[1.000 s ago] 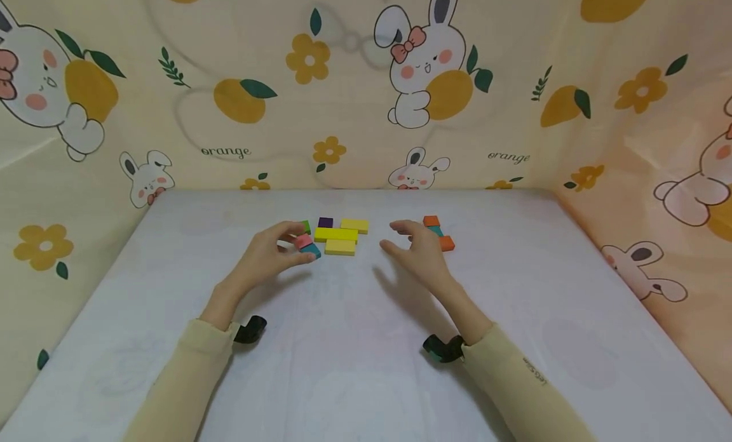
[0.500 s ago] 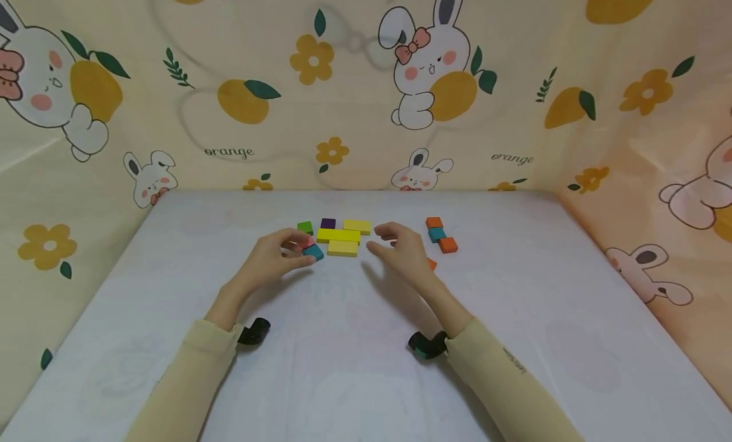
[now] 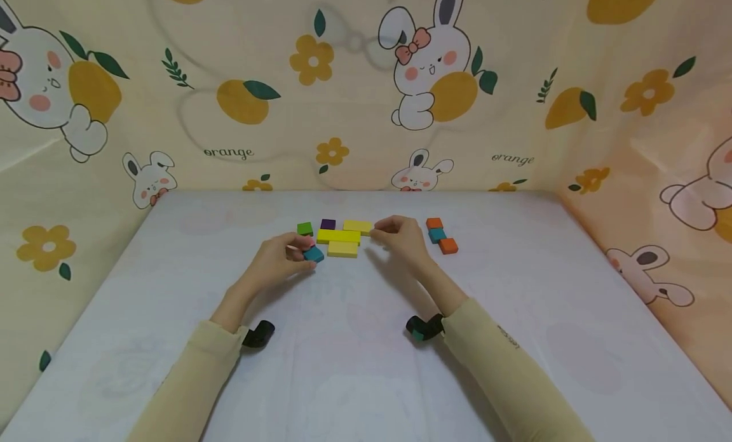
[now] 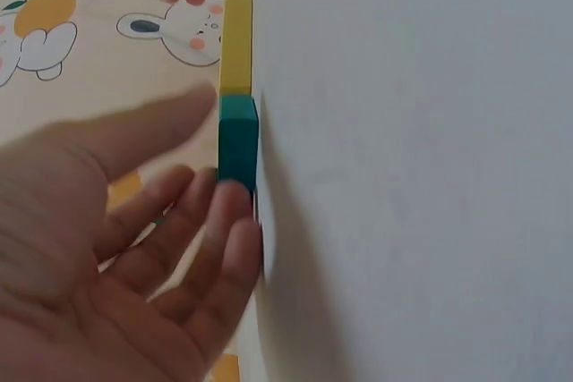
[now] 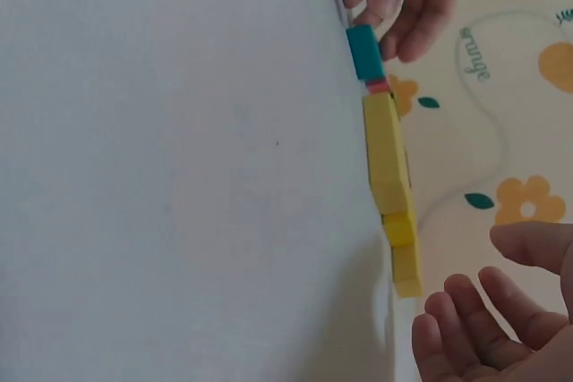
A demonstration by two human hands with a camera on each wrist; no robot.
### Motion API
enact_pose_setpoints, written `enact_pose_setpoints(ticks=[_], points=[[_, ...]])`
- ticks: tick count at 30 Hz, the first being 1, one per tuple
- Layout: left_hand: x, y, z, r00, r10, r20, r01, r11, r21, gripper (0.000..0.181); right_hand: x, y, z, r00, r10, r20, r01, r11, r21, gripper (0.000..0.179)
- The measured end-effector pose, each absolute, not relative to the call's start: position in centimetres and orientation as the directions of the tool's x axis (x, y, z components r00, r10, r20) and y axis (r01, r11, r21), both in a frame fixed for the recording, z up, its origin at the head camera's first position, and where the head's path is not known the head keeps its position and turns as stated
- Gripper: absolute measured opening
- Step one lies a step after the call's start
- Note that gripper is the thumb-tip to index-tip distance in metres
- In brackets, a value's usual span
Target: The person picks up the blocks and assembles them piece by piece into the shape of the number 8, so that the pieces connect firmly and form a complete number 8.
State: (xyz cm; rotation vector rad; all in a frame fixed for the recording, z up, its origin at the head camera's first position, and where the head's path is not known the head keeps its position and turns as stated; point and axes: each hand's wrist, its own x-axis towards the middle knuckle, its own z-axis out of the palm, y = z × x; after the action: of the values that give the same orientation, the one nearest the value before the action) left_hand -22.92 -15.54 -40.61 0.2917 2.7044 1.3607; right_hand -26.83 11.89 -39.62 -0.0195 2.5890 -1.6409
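Head view: the loose-fingered right hand (image 3: 402, 240) has come within reach of the far yellow block (image 3: 356, 227), at its three o'clock. Relaxed, the left hand (image 3: 276, 258) flanks the blue block (image 3: 314, 254) at nine o'clock.

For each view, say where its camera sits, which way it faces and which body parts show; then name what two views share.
Head: on the head, facing forward and down at the table; left hand, right hand and sleeves show.
Left wrist: on that wrist, facing past the left hand to the blue block; the right hand partly shows.
Right wrist: on that wrist, facing the yellow blocks; right hand at lower right, left hand at top.
Shared: both wrist views show the blue block.
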Motion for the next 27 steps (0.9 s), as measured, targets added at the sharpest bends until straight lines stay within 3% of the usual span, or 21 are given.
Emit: enact_pose_setpoints(ticks=[8, 27], points=[[-22.6, -14.8, -40.2, -0.992, 0.125, 0.014, 0.090, 0.625, 0.775, 0.038, -27.4, 11.4, -39.8, -0.987, -0.010, -0.158, 0.142, 0.377, -0.915, 0.020], [-22.6, -15.1, -40.7, -0.991, 0.133, 0.008, 0.088, 0.605, 0.791, 0.037, -27.7, 10.9, -40.0, -0.989, -0.021, -0.147, 0.127, 0.390, -0.912, 0.021]])
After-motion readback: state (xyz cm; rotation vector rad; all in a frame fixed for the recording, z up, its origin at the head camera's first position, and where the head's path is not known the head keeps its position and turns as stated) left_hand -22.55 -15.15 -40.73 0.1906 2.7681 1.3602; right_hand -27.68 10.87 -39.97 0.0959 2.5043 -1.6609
